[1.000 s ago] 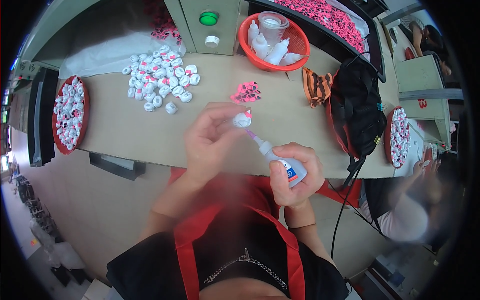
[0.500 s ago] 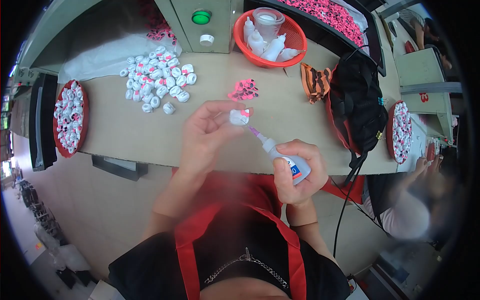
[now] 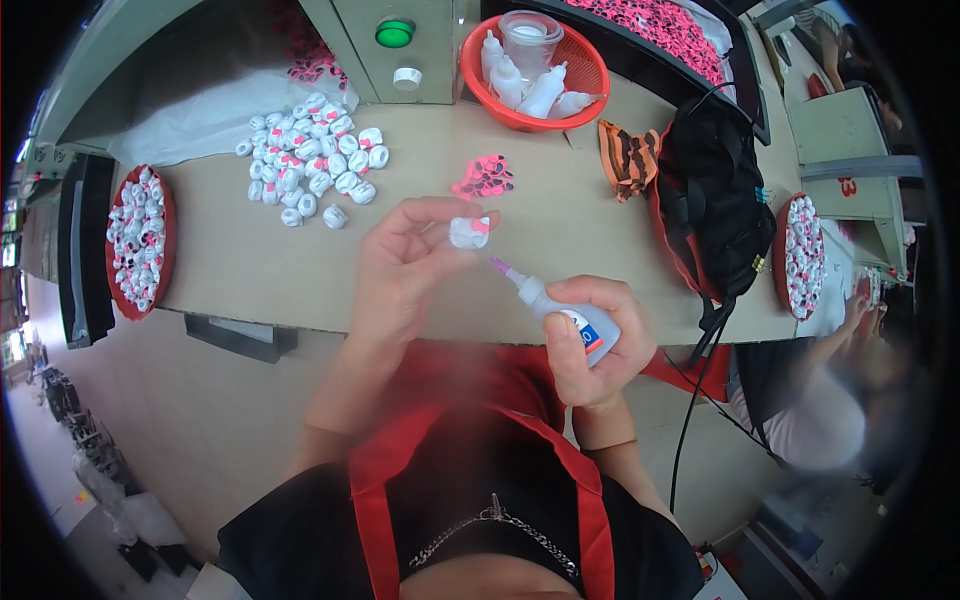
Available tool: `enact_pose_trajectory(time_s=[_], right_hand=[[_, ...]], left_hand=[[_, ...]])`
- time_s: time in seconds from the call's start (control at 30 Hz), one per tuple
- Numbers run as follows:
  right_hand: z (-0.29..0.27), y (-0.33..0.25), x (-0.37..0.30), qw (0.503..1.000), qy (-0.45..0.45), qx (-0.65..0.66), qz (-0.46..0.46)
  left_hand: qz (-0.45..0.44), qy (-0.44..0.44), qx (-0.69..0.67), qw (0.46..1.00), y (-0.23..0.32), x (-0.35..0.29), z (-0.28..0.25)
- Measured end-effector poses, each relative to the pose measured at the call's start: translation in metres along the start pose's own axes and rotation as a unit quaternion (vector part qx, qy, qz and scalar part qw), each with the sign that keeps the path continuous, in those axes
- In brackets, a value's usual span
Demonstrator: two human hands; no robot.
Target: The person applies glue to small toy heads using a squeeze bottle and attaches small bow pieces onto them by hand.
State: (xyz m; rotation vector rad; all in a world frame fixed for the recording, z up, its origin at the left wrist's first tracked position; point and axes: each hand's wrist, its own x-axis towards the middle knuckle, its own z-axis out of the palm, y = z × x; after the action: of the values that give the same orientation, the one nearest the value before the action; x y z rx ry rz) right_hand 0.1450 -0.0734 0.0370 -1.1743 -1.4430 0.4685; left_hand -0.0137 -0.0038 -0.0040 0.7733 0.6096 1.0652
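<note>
Left hand (image 3: 400,262) pinched a white piece (image 3: 468,233), likely light, by its edge; right hand (image 3: 632,350) gripped a bottle (image 3: 588,326), likely squeezy, round its middle.

Factory workshop — bench (image 3: 600,260), heaped white pieces (image 3: 320,183), basket (image 3: 500,110) of squeeze bottles (image 3: 543,92), co-worker (image 3: 820,415) nearby

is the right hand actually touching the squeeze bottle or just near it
Touching: the head view shows the right hand closed around the squeeze bottle, thumb against one side, fingers the other.
</note>
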Motion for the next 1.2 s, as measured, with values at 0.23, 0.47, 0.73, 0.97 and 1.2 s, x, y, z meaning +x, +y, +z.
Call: enact_pose_trajectory(time_s=[0.23, 0.47, 0.73, 0.97, 1.2], right_hand=[[0.013, 0.057, 0.017, 0.913, 0.062, 0.219, 0.338], [0.03, 0.112, 0.044, 0.933, -0.111, -0.293, 0.175], [0.021, 0.099, 0.034, 0.941, -0.137, -0.276, 0.139], [0.002, 0.037, 0.03, 0.952, -0.113, 0.128, 0.254], [0.011, 0.03, 0.022, 0.956, -0.074, 0.088, 0.269]], left_hand=[[0.039, 0.07, 0.019, 0.997, 0.001, 0.012, -0.027], [0.046, 0.055, 0.002, 0.997, -0.004, 0.003, -0.028], [0.032, 0.081, 0.008, 0.996, -0.014, -0.005, -0.03], [0.011, 0.08, 0.118, 0.99, -0.009, 0.005, 0.006], [0.109, -0.001, 0.124, 0.986, -0.025, 0.005, 0.001]])
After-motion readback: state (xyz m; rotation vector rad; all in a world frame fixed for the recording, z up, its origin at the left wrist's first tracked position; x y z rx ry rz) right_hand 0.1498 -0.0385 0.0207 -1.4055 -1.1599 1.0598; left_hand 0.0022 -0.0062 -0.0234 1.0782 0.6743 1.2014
